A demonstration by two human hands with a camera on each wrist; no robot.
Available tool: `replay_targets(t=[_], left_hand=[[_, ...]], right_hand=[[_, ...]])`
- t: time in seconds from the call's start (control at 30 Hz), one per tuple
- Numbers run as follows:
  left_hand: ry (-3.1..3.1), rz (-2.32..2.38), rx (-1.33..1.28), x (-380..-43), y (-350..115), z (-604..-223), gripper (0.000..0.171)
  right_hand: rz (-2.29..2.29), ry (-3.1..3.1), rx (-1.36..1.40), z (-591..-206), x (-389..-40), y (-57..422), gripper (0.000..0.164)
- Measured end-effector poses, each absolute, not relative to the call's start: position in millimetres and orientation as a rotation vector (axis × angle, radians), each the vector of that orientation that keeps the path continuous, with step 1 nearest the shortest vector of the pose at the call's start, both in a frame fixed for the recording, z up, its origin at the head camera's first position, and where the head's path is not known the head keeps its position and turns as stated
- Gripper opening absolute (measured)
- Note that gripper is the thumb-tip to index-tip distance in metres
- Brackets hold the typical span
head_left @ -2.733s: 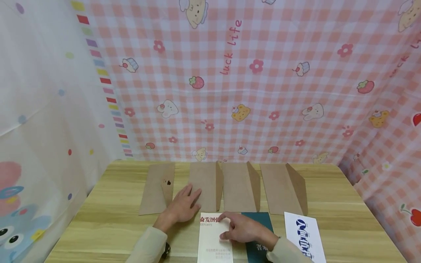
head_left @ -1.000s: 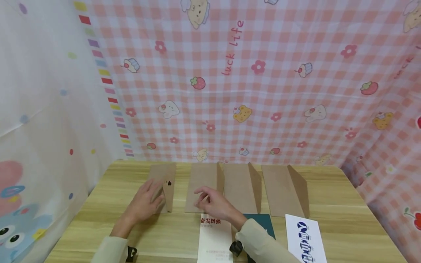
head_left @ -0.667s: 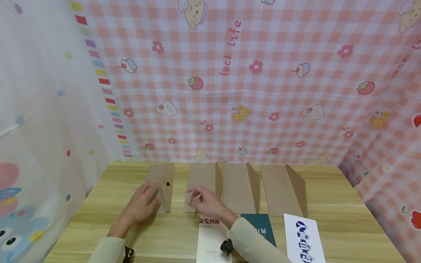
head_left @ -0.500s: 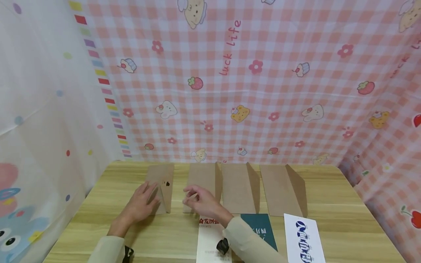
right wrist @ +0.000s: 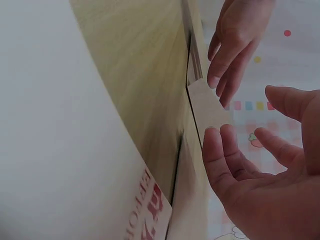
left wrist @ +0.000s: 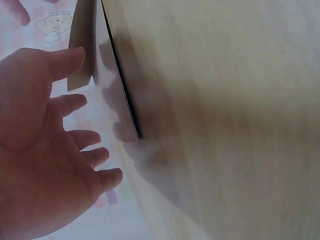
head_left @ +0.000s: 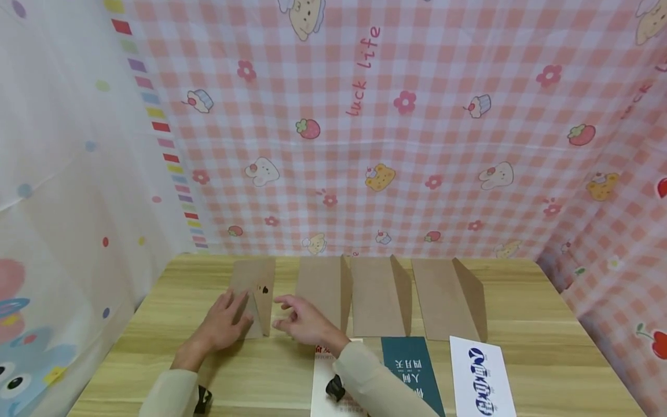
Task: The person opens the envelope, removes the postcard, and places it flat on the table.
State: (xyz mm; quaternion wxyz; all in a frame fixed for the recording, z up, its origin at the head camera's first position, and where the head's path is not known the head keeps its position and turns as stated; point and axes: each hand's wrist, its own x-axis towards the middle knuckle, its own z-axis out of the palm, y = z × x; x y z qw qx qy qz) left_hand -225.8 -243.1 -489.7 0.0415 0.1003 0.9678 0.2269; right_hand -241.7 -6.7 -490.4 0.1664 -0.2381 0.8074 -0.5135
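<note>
My left hand [head_left: 221, 324] is at the lower left of the leftmost brown envelope [head_left: 247, 275], fingers loosely spread over it. That envelope's flap [head_left: 266, 307] carries a small dark mark and stands partly raised. In the left wrist view the thumb overlaps the flap [left wrist: 81, 35], and the other fingers are over the envelope [left wrist: 106, 65]. My right hand [head_left: 307, 321] is just right of the flap, its fingers loosely bent with nothing between them. The right wrist view shows its fingertips close to the envelope [right wrist: 206, 105], with the left hand beyond.
Three more brown envelopes with raised flaps stand in a row to the right: the second [head_left: 319, 281], third [head_left: 371, 295] and fourth [head_left: 438, 298]. Nearer lie a cream card [head_left: 324, 391] partly under the right sleeve, a teal card [head_left: 409, 362] and a white card [head_left: 479, 376]. A checked cloth [head_left: 333, 145] hangs behind.
My left hand has moved left, from beside the second envelope onto the leftmost one. My right hand has left the cream card and moved across the second envelope toward the leftmost one.
</note>
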Motion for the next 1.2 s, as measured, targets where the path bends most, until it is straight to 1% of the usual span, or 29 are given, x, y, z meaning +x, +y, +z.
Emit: replay_targets(t=[0.4, 0.57, 0.8, 1.07, 1.2], left_hand=[[2.866, 0.6, 0.258, -228.3, -239.6, -492.1, 0.063], [2.842, 0.583, 0.244, -227.7, -237.3, -492.1, 0.064], [2.839, 0.577, 0.26, -228.3, -237.5, -495.2, 0.063], [2.836, 0.576, 0.275, -231.1, -238.3, -493.6, 0.063], [2.823, 0.579, 0.273, -231.8, -239.3, -491.6, 0.063]], right_hand=[[-1.463, 2.326, -0.656, -503.5, -241.6, -25.5, 0.063], [-1.458, 2.348, -0.71, -508.8, -242.9, -32.5, 0.067], [-1.428, 2.422, -0.748, -513.4, -240.5, -37.5, 0.066], [-1.198, 2.577, -0.723, -511.0, -236.6, -43.5, 0.072], [-1.088, 2.623, -0.753, -509.2, -235.8, -47.2, 0.07]])
